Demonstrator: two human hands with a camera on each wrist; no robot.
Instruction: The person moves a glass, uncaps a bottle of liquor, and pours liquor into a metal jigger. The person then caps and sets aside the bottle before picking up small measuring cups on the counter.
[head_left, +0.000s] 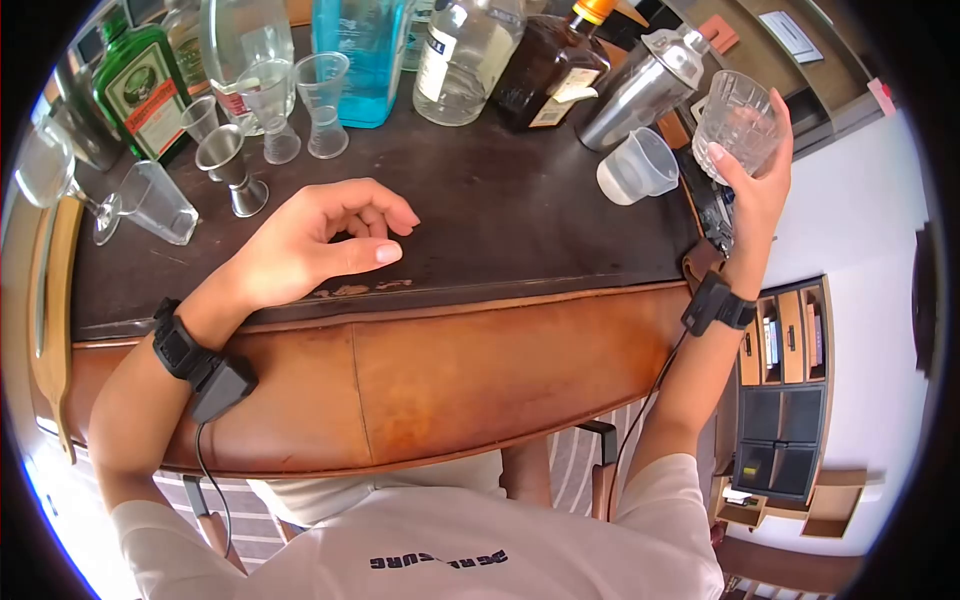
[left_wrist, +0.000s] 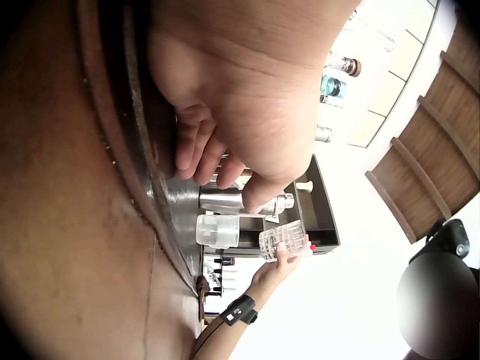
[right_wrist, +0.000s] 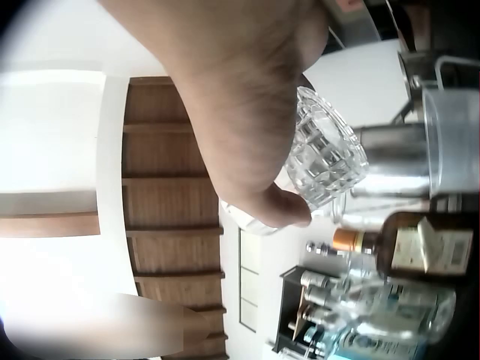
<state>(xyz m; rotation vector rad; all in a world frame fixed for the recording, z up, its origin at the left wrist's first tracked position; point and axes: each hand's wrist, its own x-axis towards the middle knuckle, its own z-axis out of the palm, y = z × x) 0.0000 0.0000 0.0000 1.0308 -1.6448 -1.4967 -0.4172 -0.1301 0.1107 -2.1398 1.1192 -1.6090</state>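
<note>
From the head camera, the right hand (head_left: pixel 755 195) holds a cut-crystal tumbler (head_left: pixel 738 122) up in the air past the right end of the desk (head_left: pixel 520 215), thumb on the near side and fingers (head_left: pixel 781 120) curled round the far side, the glass tilted and clear of the surface. The left hand (head_left: pixel 315 240) rests on the dark desk top near its front edge, fingers loosely curled inward and holding nothing. Just left of the tumbler a frosted plastic cup (head_left: pixel 640 165) lies tipped on the desk, with a steel cocktail shaker (head_left: pixel 645 85) behind it. Along the back stand a brown liqueur bottle (head_left: pixel 555 70), a clear bottle (head_left: pixel 465 55), a blue bottle (head_left: pixel 362 55) and a green bottle (head_left: pixel 140 85); near the left are a steel jigger (head_left: pixel 232 170), small clear measuring glasses (head_left: pixel 322 100) and an overturned glass (head_left: pixel 160 205). The left wrist camera looks along the desk edge under the left hand (left_wrist: pixel 240 97), whose fingers (left_wrist: pixel 199 150) hang bent above the surface with nothing in them; far off, the right hand (left_wrist: pixel 281 262) grips the tumbler (left_wrist: pixel 283 240) beside the plastic cup (left_wrist: pixel 217 231). The right wrist camera shows the right hand (right_wrist: pixel 240 112) wrapped over the tumbler (right_wrist: pixel 326 157), thumb pressed against its patterned wall, with the shaker (right_wrist: pixel 394 161) and the brown bottle (right_wrist: pixel 412 251) beyond.
</note>
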